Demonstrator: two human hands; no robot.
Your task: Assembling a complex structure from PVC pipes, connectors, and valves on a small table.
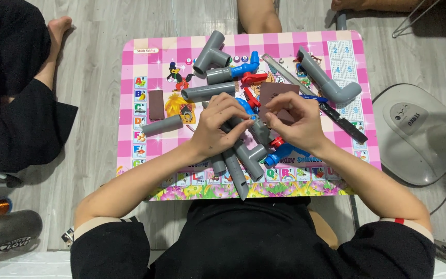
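At the centre of the frame the person worked on a grey pipe assembly [243,155], made of several grey tubes and elbows joined together, which lay on the small pink table [130,129] and reached down toward its lower edge. It looked like the fitting step: a small piece was being set onto the upper end of the assembly, near a blue valve [244,106].

The left hand [220,126] was curled, its fingers bent closely around the top of the assembly, holding it steady. The right hand [295,124] was almost closed, thumb and forefinger pinched together on something very small; what it was could not be told.

The next move probably needed a firm grip on the pipe and a careful, straight push or turn.

In the upper part of the frame lay a grey tee fitting [211,54], a long grey elbow pipe [329,80], and at the left a short grey tube [162,125].
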